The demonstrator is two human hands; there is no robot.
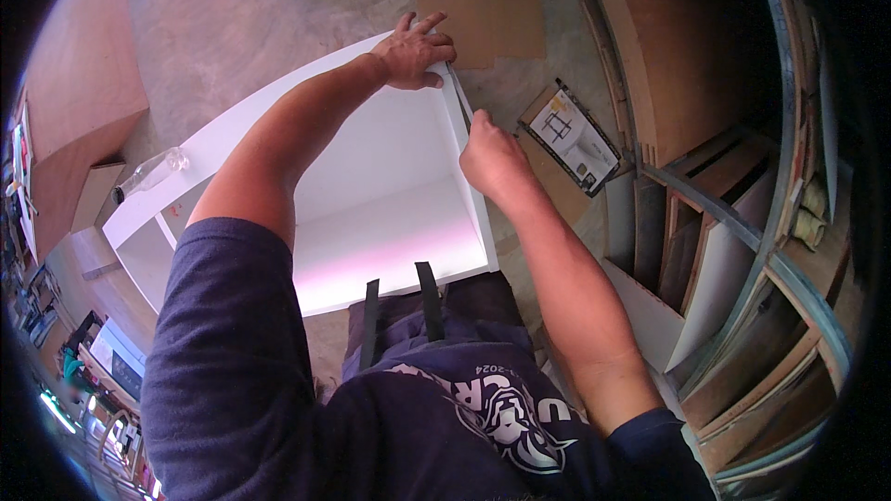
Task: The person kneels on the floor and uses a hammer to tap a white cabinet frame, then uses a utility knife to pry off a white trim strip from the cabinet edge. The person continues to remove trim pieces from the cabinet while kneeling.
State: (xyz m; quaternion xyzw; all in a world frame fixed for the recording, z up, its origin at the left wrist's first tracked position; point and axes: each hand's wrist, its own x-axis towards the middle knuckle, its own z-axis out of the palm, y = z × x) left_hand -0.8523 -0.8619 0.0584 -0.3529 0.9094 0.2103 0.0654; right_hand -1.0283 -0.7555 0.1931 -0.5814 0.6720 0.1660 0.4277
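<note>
A white open-fronted cabinet [371, 153] lies on the floor before me, its inside lit pinkish near my legs. On its far right corner rests my left hand [418, 54], fingers spread and thumb out, pressing on the panel edge. My right hand [492, 156] is closed in a fist just outside the right side panel. A thin, light-coloured strip or blade [461, 93] runs from that fist up along the panel's edge toward the corner by my left hand. Its kind is too small to tell, and the part inside my fist is hidden.
A printed flat box [571, 137] lies right of the cabinet, near a cardboard sheet [483, 9]. A metal-framed rack [710, 199] holding board offcuts stands at the right. Clear plastic wrap [158, 170] sits at the cabinet's left edge. Wooden panels [83, 56] stand at the far left.
</note>
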